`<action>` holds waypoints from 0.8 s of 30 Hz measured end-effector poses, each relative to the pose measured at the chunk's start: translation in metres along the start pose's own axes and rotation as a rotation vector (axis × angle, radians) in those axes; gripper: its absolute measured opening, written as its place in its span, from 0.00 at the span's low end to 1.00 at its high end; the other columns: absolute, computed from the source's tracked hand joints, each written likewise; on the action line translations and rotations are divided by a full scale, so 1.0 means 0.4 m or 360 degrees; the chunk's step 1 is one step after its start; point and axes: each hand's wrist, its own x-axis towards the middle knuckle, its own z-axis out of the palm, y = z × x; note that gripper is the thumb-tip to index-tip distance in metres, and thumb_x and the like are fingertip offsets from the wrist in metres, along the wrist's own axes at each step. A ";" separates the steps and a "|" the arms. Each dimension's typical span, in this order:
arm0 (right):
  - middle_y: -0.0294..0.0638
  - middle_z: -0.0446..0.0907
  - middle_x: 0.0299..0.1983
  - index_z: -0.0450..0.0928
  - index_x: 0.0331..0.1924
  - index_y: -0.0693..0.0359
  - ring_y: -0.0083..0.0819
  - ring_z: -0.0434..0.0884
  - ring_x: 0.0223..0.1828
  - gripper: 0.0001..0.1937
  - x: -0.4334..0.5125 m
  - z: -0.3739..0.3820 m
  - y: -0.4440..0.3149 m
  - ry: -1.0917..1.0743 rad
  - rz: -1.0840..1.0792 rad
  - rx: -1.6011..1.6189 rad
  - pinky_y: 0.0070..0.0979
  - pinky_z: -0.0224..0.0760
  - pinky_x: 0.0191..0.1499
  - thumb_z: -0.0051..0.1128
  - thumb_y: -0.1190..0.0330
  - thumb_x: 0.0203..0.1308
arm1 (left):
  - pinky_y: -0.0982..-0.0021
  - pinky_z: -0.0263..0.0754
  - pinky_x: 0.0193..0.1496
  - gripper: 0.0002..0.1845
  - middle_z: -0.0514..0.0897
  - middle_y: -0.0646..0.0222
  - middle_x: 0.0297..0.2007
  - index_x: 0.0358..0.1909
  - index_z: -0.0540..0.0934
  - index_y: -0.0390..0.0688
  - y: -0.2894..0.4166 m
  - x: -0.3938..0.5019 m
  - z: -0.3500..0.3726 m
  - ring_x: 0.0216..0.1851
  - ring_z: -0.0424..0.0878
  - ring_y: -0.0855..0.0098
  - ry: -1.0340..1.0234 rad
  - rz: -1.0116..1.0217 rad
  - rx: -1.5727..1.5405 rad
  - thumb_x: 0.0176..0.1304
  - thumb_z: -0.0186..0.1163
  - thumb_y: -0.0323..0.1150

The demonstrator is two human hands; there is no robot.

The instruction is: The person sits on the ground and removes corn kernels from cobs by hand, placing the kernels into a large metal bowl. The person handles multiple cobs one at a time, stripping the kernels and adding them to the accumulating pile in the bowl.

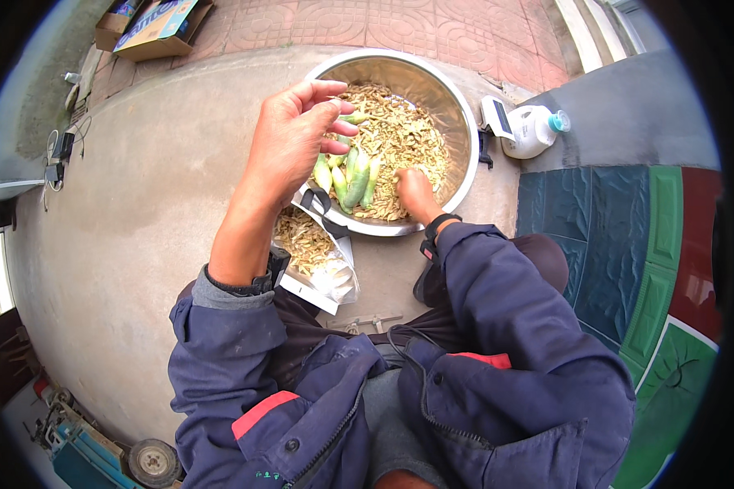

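Observation:
A wide stainless-steel basin stands on the floor before me, holding a bed of dry, yellowish pod-like pieces. Several long green-and-white vegetables lie at its left side. My left hand is raised over the basin's left rim, fingers apart, with nothing visible in it; it hides part of the vegetables. Down at the dry pieces, my right hand has its fingers curled, and whether they hold anything is hidden. A bag with dark handles and a clear panel leans below the basin, with similar dry pieces inside.
Right of the basin are a white jug with a blue cap and a white boxy object with a dark panel. A cardboard box sits far left, cables with black adapters nearer. A blue wheeled cart stands lower left.

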 end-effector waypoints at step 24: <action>0.42 0.85 0.39 0.81 0.47 0.69 0.31 0.87 0.39 0.10 0.117 -0.693 -0.282 -0.0442 0.0359 0.1957 0.23 0.86 0.38 0.62 0.70 0.67 | 0.58 0.84 0.51 0.28 0.80 0.49 0.52 0.63 0.69 0.31 -0.078 0.073 0.106 0.51 0.82 0.58 0.0061 -0.0262 -0.0563 0.76 0.51 0.46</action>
